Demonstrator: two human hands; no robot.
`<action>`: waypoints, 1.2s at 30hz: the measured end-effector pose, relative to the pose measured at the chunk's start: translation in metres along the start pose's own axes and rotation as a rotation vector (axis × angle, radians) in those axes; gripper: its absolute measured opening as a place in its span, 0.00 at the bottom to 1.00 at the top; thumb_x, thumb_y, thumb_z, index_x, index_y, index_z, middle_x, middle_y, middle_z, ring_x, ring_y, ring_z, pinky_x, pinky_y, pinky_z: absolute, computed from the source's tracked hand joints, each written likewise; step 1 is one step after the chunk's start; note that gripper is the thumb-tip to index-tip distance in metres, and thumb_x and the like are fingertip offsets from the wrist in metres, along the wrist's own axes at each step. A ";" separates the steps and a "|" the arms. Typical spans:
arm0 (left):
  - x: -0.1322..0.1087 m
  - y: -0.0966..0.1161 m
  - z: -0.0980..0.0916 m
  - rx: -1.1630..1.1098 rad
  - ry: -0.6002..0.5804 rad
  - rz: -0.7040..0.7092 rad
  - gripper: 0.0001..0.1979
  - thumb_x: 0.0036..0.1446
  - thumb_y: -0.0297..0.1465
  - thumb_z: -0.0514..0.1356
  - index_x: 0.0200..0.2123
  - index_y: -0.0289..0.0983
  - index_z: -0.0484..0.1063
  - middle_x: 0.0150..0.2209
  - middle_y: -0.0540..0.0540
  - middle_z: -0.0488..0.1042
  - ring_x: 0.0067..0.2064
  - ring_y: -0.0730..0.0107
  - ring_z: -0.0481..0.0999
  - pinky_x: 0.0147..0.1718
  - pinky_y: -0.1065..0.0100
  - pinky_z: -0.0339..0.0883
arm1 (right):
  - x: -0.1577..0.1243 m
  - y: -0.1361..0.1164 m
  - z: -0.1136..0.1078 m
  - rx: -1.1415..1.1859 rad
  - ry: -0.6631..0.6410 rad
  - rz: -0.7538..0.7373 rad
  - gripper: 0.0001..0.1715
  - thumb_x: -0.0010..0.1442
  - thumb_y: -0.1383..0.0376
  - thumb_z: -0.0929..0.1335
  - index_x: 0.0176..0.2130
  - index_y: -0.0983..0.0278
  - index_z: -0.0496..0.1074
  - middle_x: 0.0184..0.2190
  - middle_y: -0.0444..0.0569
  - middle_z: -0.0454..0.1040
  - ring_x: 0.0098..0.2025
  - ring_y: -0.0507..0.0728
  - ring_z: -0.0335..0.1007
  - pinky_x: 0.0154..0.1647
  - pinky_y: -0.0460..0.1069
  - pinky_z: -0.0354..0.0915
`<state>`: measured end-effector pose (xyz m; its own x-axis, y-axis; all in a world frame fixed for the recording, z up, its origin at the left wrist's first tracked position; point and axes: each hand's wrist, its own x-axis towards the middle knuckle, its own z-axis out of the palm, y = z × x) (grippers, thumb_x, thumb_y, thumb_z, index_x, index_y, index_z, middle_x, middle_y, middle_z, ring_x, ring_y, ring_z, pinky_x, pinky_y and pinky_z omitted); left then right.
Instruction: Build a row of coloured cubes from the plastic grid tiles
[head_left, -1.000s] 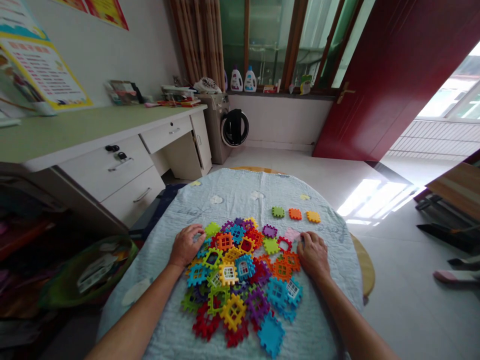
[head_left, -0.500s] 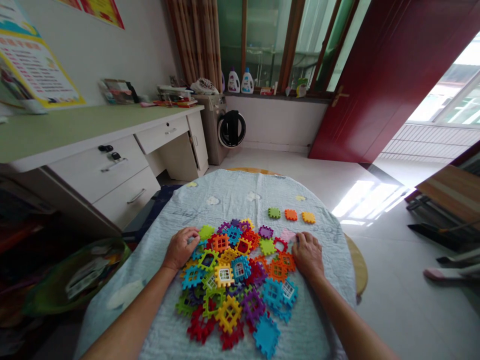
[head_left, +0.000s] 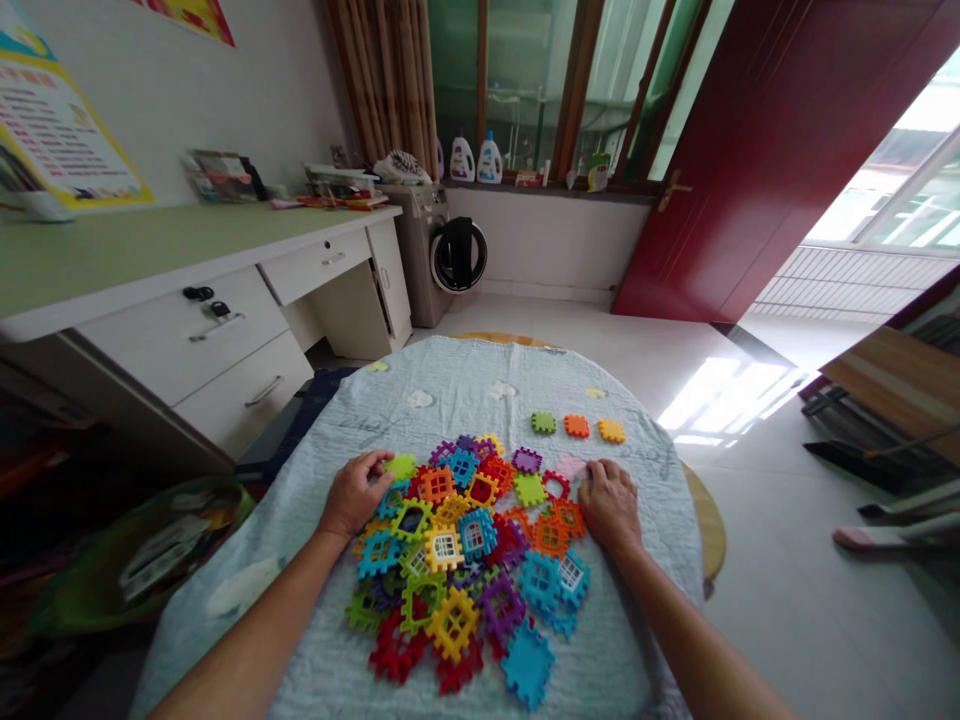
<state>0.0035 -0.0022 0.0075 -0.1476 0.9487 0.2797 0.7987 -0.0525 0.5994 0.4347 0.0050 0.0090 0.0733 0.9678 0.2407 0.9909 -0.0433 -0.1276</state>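
A heap of colourful plastic interlocking tiles (head_left: 465, 550) lies on a round table under a pale blue quilted cloth (head_left: 450, 390). My left hand (head_left: 352, 495) rests at the heap's left edge, fingers curled over a lime green tile (head_left: 402, 466). At the right edge my right hand (head_left: 609, 502) lies knuckles up, fingertips curled on a pink tile (head_left: 570, 466). Three separate tiles, green (head_left: 543, 422), orange (head_left: 576, 426) and yellow (head_left: 611, 431), sit in a row beyond the heap.
A long desk with drawers (head_left: 225, 330) stands to the left, a green basket (head_left: 112, 560) below it. A washing machine (head_left: 442, 250) and a red door (head_left: 750, 150) are at the back. The table's wooden rim (head_left: 709, 525) shows on the right.
Both hands stay at the sides of the heap. The view has drifted slightly, so everything sits a little lower left; the left fingers have closed more onto the lime tile.
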 end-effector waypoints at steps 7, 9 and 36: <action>0.000 0.002 0.001 0.036 0.004 0.026 0.18 0.49 0.38 0.55 0.42 0.37 0.74 0.29 0.48 0.72 0.35 0.63 0.73 0.43 0.62 0.68 | 0.000 -0.001 -0.002 -0.011 -0.017 0.004 0.15 0.63 0.65 0.62 0.48 0.62 0.70 0.48 0.53 0.70 0.49 0.60 0.62 0.49 0.52 0.54; 0.000 0.003 0.001 0.040 0.007 0.029 0.18 0.49 0.38 0.55 0.41 0.37 0.74 0.29 0.48 0.72 0.36 0.63 0.73 0.44 0.63 0.67 | 0.000 -0.002 -0.002 -0.014 -0.013 0.006 0.15 0.63 0.64 0.62 0.48 0.62 0.69 0.48 0.53 0.70 0.49 0.59 0.62 0.48 0.52 0.54; 0.000 0.001 0.003 0.159 -0.073 0.116 0.18 0.54 0.38 0.55 0.46 0.42 0.74 0.50 0.45 0.76 0.54 0.58 0.72 0.56 0.57 0.62 | 0.000 -0.003 -0.006 -0.035 -0.021 -0.001 0.15 0.64 0.64 0.61 0.49 0.63 0.69 0.47 0.53 0.70 0.49 0.60 0.62 0.48 0.52 0.54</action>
<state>0.0064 -0.0012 0.0058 -0.0114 0.9594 0.2818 0.8907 -0.1183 0.4388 0.4319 0.0035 0.0146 0.0701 0.9729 0.2204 0.9943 -0.0504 -0.0940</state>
